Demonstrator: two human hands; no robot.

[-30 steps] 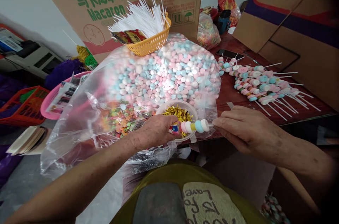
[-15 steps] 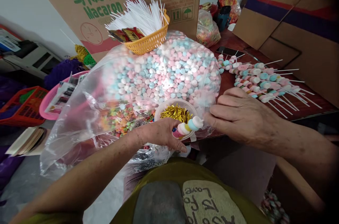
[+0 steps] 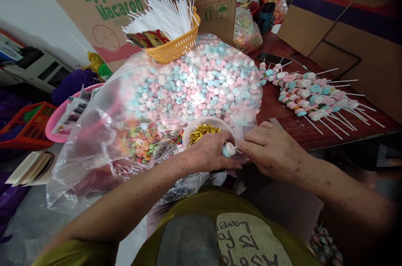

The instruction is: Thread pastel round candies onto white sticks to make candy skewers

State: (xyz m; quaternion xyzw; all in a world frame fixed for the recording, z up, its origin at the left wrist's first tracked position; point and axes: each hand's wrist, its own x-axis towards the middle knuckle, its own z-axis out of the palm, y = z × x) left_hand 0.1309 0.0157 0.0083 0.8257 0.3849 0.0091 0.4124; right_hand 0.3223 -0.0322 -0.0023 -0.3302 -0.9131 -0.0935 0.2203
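Note:
A marshmallow skewer (image 3: 230, 149) is in my left hand (image 3: 211, 152), whose fingers wrap round it; only white and pale blue pieces show at its end. My right hand (image 3: 274, 148) is pinched just beyond that end, and what lies between its fingertips I cannot make out. A translucent strip shows above the right knuckles. Behind my left hand stands a white bowl (image 3: 187, 133) of gold twist ties (image 3: 202, 131). Farther back, a large clear bag holds pink, white and blue marshmallows (image 3: 188, 86).
Finished-looking skewers (image 3: 314, 94) lie piled on the red table (image 3: 279, 117) at right. A yellow basket (image 3: 176, 50) of white sticks rests on the marshmallow bag. Cardboard boxes (image 3: 122, 35) stand behind. Colourful candy rings (image 3: 144, 142) lie left of the bowl.
My left hand has moved right and slid up over the skewer, covering most of it. My right hand has come lower and closer, its fingertips now at the skewer's end.

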